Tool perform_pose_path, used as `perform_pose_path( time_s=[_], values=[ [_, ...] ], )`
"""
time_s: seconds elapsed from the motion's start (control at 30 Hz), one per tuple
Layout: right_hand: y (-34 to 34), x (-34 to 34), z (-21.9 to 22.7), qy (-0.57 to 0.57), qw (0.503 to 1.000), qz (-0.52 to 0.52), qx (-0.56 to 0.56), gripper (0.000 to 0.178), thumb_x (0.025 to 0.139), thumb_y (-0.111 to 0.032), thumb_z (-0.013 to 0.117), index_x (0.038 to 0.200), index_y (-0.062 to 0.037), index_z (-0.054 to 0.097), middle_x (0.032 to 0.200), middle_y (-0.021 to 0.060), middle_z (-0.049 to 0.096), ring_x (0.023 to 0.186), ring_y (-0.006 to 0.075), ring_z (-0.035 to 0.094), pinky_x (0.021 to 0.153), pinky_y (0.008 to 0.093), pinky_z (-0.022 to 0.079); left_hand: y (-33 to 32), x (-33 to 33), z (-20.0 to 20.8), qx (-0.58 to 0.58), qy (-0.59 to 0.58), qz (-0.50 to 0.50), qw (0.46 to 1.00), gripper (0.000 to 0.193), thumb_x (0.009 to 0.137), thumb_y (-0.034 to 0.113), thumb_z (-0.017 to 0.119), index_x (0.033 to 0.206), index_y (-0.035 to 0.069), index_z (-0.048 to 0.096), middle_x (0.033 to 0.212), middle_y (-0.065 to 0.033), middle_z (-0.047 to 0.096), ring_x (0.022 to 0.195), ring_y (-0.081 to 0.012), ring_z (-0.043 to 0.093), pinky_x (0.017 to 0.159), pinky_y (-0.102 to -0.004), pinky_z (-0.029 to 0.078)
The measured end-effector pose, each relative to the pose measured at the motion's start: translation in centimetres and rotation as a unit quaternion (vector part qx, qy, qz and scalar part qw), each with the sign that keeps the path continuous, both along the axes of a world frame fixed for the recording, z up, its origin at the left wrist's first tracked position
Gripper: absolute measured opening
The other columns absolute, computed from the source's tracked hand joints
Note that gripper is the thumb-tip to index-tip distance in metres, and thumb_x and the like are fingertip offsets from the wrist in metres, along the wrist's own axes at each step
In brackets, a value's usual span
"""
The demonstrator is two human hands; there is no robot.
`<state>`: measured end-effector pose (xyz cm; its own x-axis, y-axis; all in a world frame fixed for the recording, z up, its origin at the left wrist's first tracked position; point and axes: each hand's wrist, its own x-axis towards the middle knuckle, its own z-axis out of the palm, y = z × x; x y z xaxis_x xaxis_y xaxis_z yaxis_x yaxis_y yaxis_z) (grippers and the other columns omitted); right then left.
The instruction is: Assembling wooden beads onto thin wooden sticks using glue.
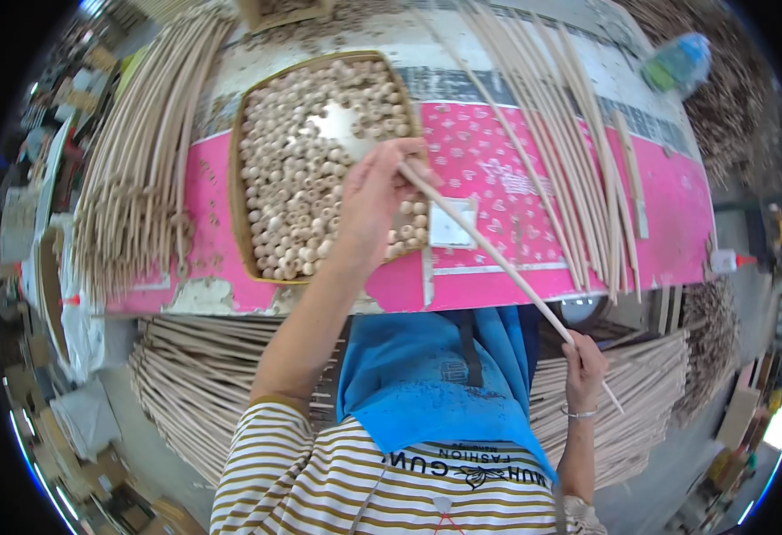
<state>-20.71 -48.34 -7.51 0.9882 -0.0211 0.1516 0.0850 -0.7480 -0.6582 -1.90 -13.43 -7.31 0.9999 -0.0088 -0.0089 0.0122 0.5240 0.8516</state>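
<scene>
A long thin wooden rod slants from the bead tray toward my lower right. My left hand is closed at its upper end, over the tray's right side; whether a bead is also between those fingers is hidden. Farther down, beside my blue apron, my right hand wraps round the rod, whose lower tip sticks out past it. Beneath my left hand is a shallow yellow-brown tray full of round wooden beads with holes. A patch of its pale bottom shows near the middle.
Rods with knobbed near ends are heaped on the table's left. Plain rods lie to the right on the pink cover. A plastic bottle and a small red-tipped bottle stand right. More rods are stacked below the table edge.
</scene>
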Motion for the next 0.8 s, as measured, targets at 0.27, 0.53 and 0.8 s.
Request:
perform_pose_path(
  time_s=[0.27, 0.53, 0.8],
  values=[
    [0.5, -2.0, -1.3, -0.022, 0.996, -0.061, 0.062, 0.019, 0.087, -0.007, 0.071, 0.105, -0.0036, 0.072, 0.071, 0.0100, 0.054, 0.061, 0.0239, 0.054, 0.057, 0.0353, 0.042, -1.9, 1.5, 3.1, 0.074, -0.069, -0.082, 0.991, 0.052, 0.107, 0.025, 0.047, 0.151, -0.002, 0.035, 0.103, -0.0071, 0.068, 0.102, -0.0180, 0.066, 0.098, -0.0338, 0.051],
    [-15.1, -12.4, -11.2, -0.114, 0.787, -0.558, 0.240, 0.033, 0.105, -0.026, 0.053, 0.117, 0.0000, 0.070, 0.082, -0.0018, 0.062, 0.069, 0.0066, 0.052, 0.063, 0.0257, 0.045, -7.0, -1.1, 3.6, 0.098, -0.013, -0.140, 0.985, 0.045, 0.105, 0.017, 0.051, 0.147, 0.002, 0.044, 0.110, -0.0071, 0.069, 0.101, -0.0138, 0.064, 0.097, -0.0331, 0.052],
    [-35.0, -24.8, -16.0, -0.053, 0.741, -0.594, -0.309, 0.040, 0.099, -0.020, 0.059, 0.132, 0.0033, 0.060, 0.115, 0.0166, 0.070, 0.103, 0.0222, 0.066, 0.089, 0.0322, 0.051, -2.9, -1.6, 0.1, 0.102, 0.026, -0.060, 0.993, 0.034, 0.107, 0.018, 0.049, 0.134, 0.000, 0.058, 0.097, -0.0026, 0.066, 0.088, -0.0080, 0.060, 0.082, -0.0249, 0.049]
  ],
)
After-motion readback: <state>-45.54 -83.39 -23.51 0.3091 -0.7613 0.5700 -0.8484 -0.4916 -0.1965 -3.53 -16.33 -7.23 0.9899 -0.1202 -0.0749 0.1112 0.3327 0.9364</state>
